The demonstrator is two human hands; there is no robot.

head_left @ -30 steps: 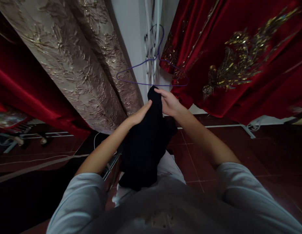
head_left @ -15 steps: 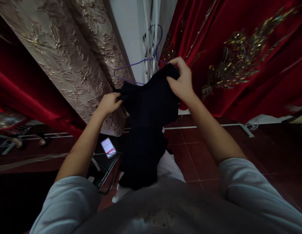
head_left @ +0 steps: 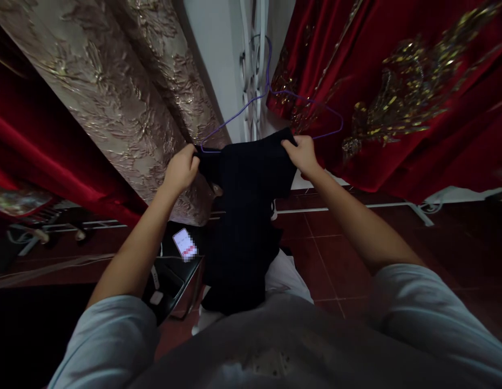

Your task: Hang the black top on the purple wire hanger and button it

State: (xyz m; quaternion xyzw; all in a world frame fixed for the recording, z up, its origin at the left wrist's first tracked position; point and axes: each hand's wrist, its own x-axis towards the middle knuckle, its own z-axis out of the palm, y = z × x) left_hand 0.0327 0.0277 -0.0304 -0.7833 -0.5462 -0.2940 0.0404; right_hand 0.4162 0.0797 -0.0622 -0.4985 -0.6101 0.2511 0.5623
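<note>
A dark, nearly black garment [head_left: 245,216] hangs stretched between my hands, its lower part reaching down in front of my body. My left hand [head_left: 182,168] is closed on its upper left edge. At the upper right edge, my right hand [head_left: 303,155] pinches the cloth between thumb and fingers. Behind the garment hangs a purple wire hanger [head_left: 268,89], hooked on a white metal stand [head_left: 253,102]. The hanger's left end meets the cloth near my left hand, while its right arm shows bare beyond my right hand. The garment's exact kind is too dark to tell.
Red cloth with gold sequins [head_left: 405,92] hangs at the right. A beige embossed fabric [head_left: 125,102] hangs at the left, with red cloth [head_left: 52,146] beside it. A lit phone [head_left: 184,244] lies on a dark chair or stool [head_left: 178,270] by my left forearm.
My right hand has moved down with its corner of the garment, away from the hanger. The hanger's right arm, hidden before, now shows. My left hand keeps its grip.
</note>
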